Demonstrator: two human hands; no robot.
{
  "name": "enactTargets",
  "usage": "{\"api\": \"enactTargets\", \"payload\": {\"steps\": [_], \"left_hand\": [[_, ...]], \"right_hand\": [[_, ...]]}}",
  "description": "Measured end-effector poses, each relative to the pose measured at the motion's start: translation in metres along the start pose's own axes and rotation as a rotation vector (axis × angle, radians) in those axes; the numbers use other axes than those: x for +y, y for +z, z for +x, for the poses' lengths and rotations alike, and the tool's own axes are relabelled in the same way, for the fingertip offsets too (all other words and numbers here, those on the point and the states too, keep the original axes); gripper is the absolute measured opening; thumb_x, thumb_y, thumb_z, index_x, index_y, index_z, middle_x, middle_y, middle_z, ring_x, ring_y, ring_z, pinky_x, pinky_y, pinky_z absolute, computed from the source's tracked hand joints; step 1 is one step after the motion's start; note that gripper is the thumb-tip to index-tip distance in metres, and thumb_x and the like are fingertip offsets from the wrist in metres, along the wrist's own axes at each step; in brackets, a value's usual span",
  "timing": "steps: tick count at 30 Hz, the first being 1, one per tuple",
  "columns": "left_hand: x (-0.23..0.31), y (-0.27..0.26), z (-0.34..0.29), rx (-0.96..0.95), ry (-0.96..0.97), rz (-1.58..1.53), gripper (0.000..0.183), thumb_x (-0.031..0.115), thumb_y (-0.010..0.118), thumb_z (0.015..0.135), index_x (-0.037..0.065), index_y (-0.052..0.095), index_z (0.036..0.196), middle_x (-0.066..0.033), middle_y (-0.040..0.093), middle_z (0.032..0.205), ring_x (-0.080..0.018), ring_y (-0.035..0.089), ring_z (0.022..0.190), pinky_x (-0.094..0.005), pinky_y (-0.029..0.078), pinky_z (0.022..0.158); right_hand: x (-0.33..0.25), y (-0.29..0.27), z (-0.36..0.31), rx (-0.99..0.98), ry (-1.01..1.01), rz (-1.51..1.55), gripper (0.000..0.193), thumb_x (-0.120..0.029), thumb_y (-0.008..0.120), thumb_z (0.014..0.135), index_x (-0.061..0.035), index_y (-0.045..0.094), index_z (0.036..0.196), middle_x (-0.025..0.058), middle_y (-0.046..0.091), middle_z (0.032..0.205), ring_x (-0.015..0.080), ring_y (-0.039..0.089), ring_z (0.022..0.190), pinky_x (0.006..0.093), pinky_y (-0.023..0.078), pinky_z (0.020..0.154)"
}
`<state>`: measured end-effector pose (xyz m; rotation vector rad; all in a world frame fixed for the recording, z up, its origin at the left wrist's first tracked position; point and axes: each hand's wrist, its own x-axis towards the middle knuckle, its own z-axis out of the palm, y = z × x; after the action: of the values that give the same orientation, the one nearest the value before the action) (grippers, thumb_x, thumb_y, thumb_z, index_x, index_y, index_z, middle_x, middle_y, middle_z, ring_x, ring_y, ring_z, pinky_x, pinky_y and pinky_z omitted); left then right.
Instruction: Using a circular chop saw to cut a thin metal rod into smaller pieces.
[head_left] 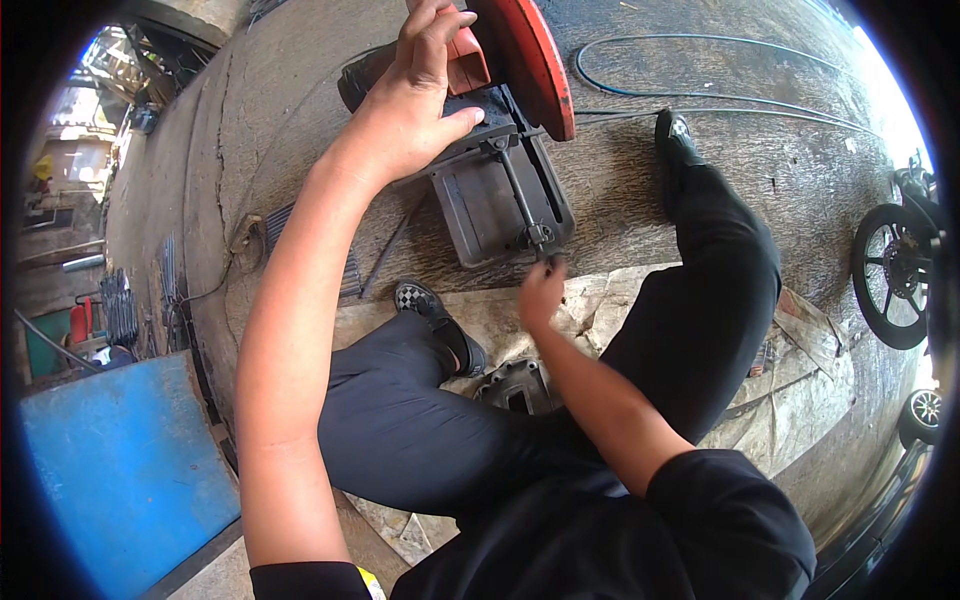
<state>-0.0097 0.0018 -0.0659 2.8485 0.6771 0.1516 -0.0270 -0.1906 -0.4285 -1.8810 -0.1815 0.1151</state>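
Observation:
On the ground ahead stands a cut-off saw with a red blade guard (540,65) and a grey metal base (475,215). My left hand (415,90) rests against the red housing (467,65) beside the guard, its fingers spread and the thumb stretched out over the dark vise part. Along the base runs a clamp screw rod (518,190). At its near end my right hand (542,295), slightly blurred, is closed around the dark crank handle (550,263). What the saw's vise holds, if anything, is hidden from view.
A dark metal casting (515,383) lies between my legs on a worn sheet (590,305). Metal rods (350,275) lie left of the saw. A hose (700,97) loops behind it. A blue panel (130,440) stands at left, a motorcycle wheel (888,275) at right.

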Motion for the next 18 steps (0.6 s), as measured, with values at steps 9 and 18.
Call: {"api": "enactTargets", "payload": {"steps": [9, 18], "left_hand": [[-0.004, 0.004, -0.001, 0.083, 0.110, -0.030, 0.100, 0.011, 0.073, 0.078, 0.021, -0.004, 0.142, -0.0187, -0.016, 0.154, -0.0356, -0.001, 0.145, -0.0455, 0.019, 0.118], [0.002, 0.001, 0.000, 0.002, -0.026, -0.008, 0.100, 0.011, 0.074, 0.077, 0.019, -0.003, 0.141, -0.0196, -0.015, 0.154, -0.0360, -0.003, 0.145, -0.0439, 0.017, 0.118]], "right_hand": [[-0.009, -0.019, -0.064, -0.858, 0.243, -0.323, 0.045, -0.032, 0.071, 0.074, -0.0019, 0.065, 0.106, 0.0233, 0.066, 0.099, 0.0384, 0.063, 0.096, 0.0459, 0.050, 0.085], [0.005, -0.010, 0.039, -0.028, 0.558, 0.272, 0.044, -0.023, 0.064, 0.084, 0.0073, 0.057, 0.114, 0.0249, 0.063, 0.111, 0.0356, 0.061, 0.102, 0.0428, 0.045, 0.090]]}}
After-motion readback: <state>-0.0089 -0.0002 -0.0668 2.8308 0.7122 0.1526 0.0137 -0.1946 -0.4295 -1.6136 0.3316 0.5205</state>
